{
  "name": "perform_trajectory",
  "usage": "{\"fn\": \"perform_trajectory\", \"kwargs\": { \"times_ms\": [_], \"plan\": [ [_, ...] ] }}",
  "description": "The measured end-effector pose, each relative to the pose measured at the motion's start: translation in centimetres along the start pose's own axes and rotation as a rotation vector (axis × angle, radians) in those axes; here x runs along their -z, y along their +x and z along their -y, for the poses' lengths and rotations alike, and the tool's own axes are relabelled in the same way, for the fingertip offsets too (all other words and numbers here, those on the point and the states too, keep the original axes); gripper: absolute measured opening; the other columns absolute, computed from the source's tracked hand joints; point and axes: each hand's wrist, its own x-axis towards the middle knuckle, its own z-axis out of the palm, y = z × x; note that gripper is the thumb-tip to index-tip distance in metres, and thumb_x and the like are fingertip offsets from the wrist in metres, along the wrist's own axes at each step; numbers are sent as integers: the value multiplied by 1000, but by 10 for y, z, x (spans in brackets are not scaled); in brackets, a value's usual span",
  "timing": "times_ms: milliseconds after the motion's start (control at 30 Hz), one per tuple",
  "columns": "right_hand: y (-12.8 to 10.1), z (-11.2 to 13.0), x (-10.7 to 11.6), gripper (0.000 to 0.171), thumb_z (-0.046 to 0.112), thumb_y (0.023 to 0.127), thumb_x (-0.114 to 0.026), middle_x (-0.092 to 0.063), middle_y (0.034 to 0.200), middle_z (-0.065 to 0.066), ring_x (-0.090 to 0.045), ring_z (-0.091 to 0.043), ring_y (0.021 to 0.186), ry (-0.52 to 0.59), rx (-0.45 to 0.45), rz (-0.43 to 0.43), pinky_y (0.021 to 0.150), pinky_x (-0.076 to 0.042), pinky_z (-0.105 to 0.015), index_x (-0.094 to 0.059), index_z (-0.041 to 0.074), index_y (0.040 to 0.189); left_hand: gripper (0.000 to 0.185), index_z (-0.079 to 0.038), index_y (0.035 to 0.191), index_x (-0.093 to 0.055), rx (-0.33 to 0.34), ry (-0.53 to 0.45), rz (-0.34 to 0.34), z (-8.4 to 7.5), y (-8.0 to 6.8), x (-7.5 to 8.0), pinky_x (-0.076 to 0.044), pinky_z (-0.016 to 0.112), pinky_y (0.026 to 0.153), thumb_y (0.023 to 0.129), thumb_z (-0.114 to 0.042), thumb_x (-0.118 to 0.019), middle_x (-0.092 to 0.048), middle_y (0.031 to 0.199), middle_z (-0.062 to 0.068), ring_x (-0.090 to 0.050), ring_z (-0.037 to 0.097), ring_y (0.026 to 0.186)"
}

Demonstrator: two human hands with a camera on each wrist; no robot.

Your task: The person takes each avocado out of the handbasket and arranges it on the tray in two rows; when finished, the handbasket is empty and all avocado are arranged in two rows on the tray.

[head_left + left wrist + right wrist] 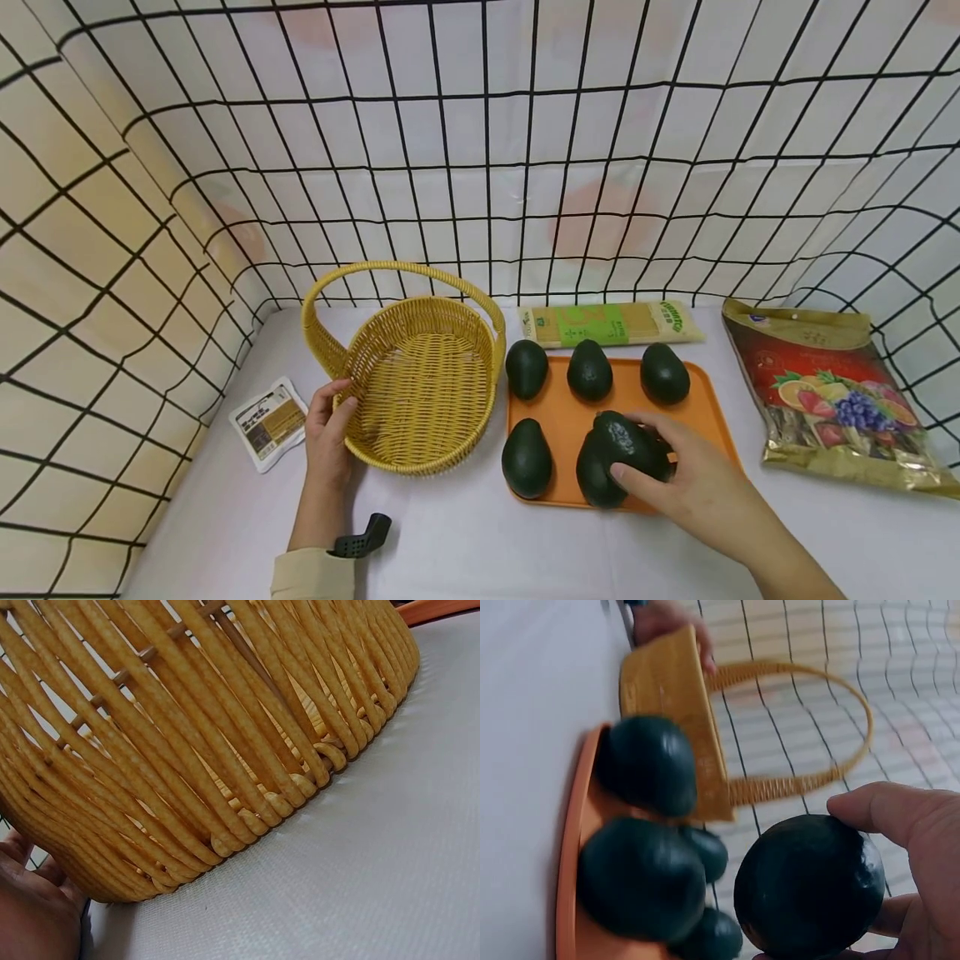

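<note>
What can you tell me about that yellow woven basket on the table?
The oval yellow woven wicker basket stands upright on the white table, just left of the orange plastic tray. It has slanted woven strands in the wall, a flat woven bottom and one arched handle across the back. Nothing lies inside. The person's left hand holds its near left rim, thumb over the edge.

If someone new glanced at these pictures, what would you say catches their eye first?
Probably the right hand gripping a dark avocado just above the orange tray, where five more avocados sit. Next, the empty yellow basket left of the tray, its near rim held by the left hand. A shiny fruit-print bag lies at far right.
</note>
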Motion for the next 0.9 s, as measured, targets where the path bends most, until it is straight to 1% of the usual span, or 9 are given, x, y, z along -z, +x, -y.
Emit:
{"fn": "perform_trajectory", "kwargs": {
  "times_ms": [100,200,300,467,600,700,800,900],
  "plan": [
    [2,-17,7,87,70,86,-66,-57,142,-22,-61,-41,117,-36,-36,-18,81,-55,-51,-43,19,152,25,-13,119,-63,2,-1,2,0,0,1,-44,16,99,99,-4,-52,-45,150,0,-37,14,141],
    [6,-35,11,85,68,89,-64,-58,139,-26,-61,-44,116,-47,-53,-33,78,-54,-49,-41,16,152,25,-13,119,-63,1,2,2,0,0,1,-43,17,99,99,-4,-52,-45,150,1,-36,15,142],
    [12,-51,14,86,69,91,-60,-57,137,-31,-59,-47,116,-61,-72,-34,79,-53,-53,-39,12,152,24,-13,119,-63,1,1,-1,0,0,0,-44,16,99,99,-4,-53,-45,149,1,-37,15,141],
    [20,-73,13,86,68,94,-55,-51,141,-37,-56,-53,119,-86,-88,-30,84,-51,-62,-38,8,153,25,-14,119,-63,3,3,-4,1,0,0,-45,16,97,99,-4,-52,-46,148,0,-39,14,138],
    [25,-82,11,90,69,95,-51,-43,146,-42,-50,-60,126,-104,-119,-10,89,-47,-70,-32,5,155,25,-13,120,-63,7,13,-4,1,0,1,-45,17,98,99,-5,-52,-45,148,1,-39,14,139],
    [28,-86,10,92,71,96,-49,-42,146,-43,-46,-62,128,-125,-140,1,91,-45,-72,-30,4,156,26,-12,121,-62,7,17,-4,0,0,0,-43,17,100,99,-5,-52,-45,149,1,-37,15,141],
    [30,-89,9,92,72,95,-47,-45,144,-43,-48,-62,127,-136,-151,13,90,-46,-71,-30,5,156,26,-12,121,-62,9,12,-3,0,0,0,-42,17,100,99,-4,-52,-46,149,1,-36,14,141],
    [31,-91,8,92,73,94,-48,-50,141,-41,-53,-59,123,-140,-158,22,87,-48,-68,-32,7,156,26,-13,121,-63,11,4,-4,0,0,0,-44,17,99,99,-5,-52,-46,147,0,-38,14,139]
  ]
}}
